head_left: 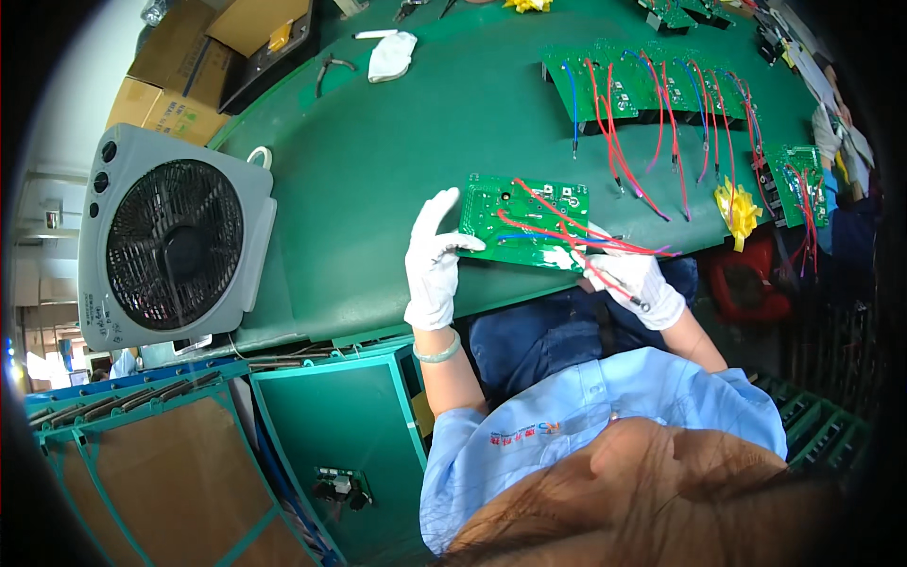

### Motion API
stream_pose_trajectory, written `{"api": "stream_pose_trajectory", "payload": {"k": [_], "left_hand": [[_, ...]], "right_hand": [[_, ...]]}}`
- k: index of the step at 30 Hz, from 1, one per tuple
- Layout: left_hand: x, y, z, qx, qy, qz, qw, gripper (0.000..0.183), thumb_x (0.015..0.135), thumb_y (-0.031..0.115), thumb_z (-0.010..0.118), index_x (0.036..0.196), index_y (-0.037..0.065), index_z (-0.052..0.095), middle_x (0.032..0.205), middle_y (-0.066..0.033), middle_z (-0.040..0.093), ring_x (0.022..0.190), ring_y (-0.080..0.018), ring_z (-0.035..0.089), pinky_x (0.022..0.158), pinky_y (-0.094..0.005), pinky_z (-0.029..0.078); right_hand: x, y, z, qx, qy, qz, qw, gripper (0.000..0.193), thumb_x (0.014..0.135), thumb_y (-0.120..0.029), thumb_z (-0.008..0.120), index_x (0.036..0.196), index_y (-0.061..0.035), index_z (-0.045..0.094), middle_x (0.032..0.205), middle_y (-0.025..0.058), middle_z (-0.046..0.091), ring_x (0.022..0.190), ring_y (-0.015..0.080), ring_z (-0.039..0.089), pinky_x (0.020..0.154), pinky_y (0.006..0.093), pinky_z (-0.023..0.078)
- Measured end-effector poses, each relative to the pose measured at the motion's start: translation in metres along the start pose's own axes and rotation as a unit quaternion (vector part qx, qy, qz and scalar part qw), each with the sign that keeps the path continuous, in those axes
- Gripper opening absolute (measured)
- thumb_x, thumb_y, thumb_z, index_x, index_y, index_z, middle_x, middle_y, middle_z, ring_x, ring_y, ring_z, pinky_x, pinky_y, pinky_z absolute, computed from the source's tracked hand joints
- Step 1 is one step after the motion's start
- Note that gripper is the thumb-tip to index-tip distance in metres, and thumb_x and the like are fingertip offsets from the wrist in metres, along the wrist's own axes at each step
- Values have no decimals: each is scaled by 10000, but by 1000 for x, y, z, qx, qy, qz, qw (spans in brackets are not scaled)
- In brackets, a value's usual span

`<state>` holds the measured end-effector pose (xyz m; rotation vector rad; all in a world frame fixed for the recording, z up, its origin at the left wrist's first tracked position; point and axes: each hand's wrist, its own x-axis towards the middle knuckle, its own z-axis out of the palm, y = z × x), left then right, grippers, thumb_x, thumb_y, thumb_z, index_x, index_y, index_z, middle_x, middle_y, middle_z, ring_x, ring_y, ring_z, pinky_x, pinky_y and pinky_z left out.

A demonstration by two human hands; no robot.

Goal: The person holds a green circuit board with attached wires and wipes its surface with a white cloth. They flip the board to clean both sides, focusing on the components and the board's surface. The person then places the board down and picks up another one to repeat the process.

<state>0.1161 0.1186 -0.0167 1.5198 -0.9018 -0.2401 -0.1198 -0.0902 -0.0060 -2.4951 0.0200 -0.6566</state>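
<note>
A green circuit board (484, 219) with red and blue wires (543, 227) is held at the near edge of the green bench. My left hand (436, 263), in a white glove, grips its left edge, thumb on the face and fingers behind. At the lower right corner, my right hand (635, 276), also gloved in white, is closed on the board. Wires run across that hand, one ending in a dark terminal (644, 305) that hangs near the wrist. Some right fingertips are hidden behind wires and board.
A grey box fan (175, 241) stands at left, with cardboard boxes (175, 76) behind. Pliers (331, 68) and a crumpled white glove (391, 57) lie far back. Several wired boards (597, 87) line the far right, near a yellow bundle (739, 213). Another person's gloved hand (826, 132) is at far right.
</note>
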Motion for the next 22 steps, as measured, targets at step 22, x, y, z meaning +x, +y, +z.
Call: {"api": "stream_pose_trajectory", "payload": {"k": [22], "left_hand": [[44,36,30,108,81,-80,988,344,958,100,588,1300,61,591,1365,-141,557,1255,-252,527,1081,-344,372]], "right_hand": [[-82,30,-55,43,162,223,960,199,934,-81,610,1103,-6,685,854,109,728,683,228,687,630,285,517]]}}
